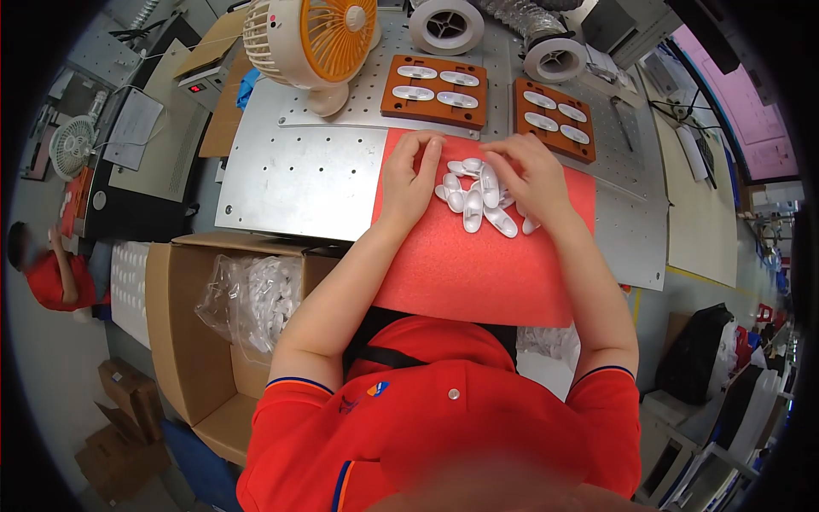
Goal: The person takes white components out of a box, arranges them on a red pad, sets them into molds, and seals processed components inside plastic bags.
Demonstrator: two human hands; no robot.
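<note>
A loose pile of glossy white oval plastic pieces (473, 205) lies on a red foam mat (461, 273) in front of me. My left hand (411, 175) rests at the mat's left side, fingers loosely curved and thumb apart, with nothing visible in it. On the other side, my right hand (536, 177) arches over the right edge of the pile. Its fingers are bent and spread, the thumb close beside the white pieces, and its palm is hidden. Beyond the hands, a brown fixture block (435, 88) and a second brown block (554, 118) each carry several white oval pieces.
An orange and white fan (320, 43) stands at the back left of the perforated metal plate (299, 183). Two round duct mouths face the bench at the back. A cardboard box (183, 341) with bagged white pieces (271, 294) sits left. Another person (64, 273) works far left.
</note>
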